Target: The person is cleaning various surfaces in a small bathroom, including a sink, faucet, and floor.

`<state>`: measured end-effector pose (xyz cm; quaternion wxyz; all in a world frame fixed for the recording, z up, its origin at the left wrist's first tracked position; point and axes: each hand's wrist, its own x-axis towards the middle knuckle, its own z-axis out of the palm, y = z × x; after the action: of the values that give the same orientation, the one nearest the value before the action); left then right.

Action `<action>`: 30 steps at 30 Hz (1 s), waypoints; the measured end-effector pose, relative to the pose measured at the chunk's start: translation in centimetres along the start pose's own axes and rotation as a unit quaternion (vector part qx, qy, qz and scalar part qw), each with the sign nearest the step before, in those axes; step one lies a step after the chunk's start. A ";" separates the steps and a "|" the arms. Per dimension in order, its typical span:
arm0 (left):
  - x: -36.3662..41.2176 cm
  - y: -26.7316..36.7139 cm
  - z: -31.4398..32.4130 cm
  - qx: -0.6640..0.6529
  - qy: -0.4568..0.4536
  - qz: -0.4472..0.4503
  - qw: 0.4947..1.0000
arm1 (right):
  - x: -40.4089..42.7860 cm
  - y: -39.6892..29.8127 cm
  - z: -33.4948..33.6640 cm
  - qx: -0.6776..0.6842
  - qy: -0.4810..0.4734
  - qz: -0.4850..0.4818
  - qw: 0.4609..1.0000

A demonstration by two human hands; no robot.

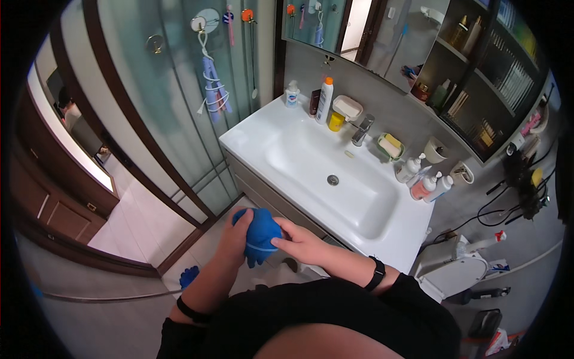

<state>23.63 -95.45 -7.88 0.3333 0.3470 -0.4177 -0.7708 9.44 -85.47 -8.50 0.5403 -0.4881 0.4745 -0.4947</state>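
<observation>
Both hands hold a bunched blue cloth [262, 229] in front of my body, off the near edge of the white washbasin [305, 157]. My left hand [235, 235] grips its left side, the thumb lying over the top. On the right side, the thumb and fingers of my right hand [296, 240] pinch the fabric. A pale stripe crosses the lower part of the cloth, and its loose end hangs down. The basin has a chrome faucet [362, 130] and a round drain [332, 180].
Along the counter's back stand a white bottle with an orange cap [324, 101], a yellow container [336, 121] and a soap dish [391, 147]. Pump bottles [409, 168] are at right, near a toilet [457, 276]. A glass door [179, 112] is at left; a person [71, 112] shows through the doorway.
</observation>
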 end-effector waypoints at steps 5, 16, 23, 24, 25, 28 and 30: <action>5.6 0.9 4.4 0.099 0.062 -0.021 0.993 | 2.9 0.4 -4.7 0.055 -0.017 -0.009 0.998; 18.4 -0.8 11.2 0.092 -0.084 -0.096 0.988 | 10.4 1.4 -13.2 0.321 0.280 -0.007 0.905; 24.3 -2.7 13.7 0.507 -0.190 0.330 0.773 | 10.9 2.4 -18.8 0.501 0.318 -0.103 0.798; 24.9 -2.7 14.8 0.442 -0.205 0.289 0.824 | 11.2 3.0 -19.2 0.516 0.285 -0.091 0.803; 25.7 -2.9 15.6 0.375 -0.215 0.243 0.868 | 11.7 3.2 -19.6 0.531 0.249 -0.079 0.806; 27.6 -4.3 16.2 0.390 -0.249 0.234 0.855 | 14.2 4.3 -20.8 0.540 0.347 -0.068 0.764; 29.0 -5.2 16.4 0.401 -0.272 0.243 0.840 | 15.4 5.2 -21.8 0.543 0.395 -0.051 0.739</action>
<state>-6.40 -109.79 -13.14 0.2145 0.1138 -0.8352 -0.4935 -10.96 -101.91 -15.77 0.4519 0.1038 0.2712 -0.8435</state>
